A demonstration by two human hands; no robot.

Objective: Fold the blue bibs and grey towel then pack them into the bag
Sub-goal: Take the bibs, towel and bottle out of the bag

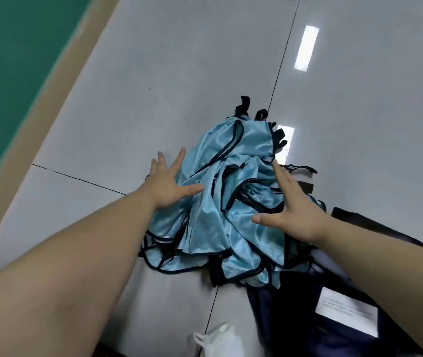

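Head view: a heap of unfolded blue bibs (231, 150) with dark edging is seen at the centre of the frame, lying on a grey tiled floor (153, 73). Black straps (244, 104) protrude at the upper end of the heap. The left hand (171, 181) is placed palm down at the left edge of the heap, with the fingers straight and spread. Its thumb is laid across the fabric, and nothing is gripped. The right hand (293, 215) is positioned at the right side of the heap, likewise flat and spread, with the thumb extended leftward over the bibs. Nothing is gripped by it. Whether either hand presses on the fabric cannot be told. A dark navy bag (290, 318) bearing a white label (347, 311) is located at the lower right, touching the lower end of the heap. A white object (218, 341) is partly shown at the bottom edge. A tan strip (58, 99) and a green surface (12, 60) are seen at the upper left. The towel cannot be identified.
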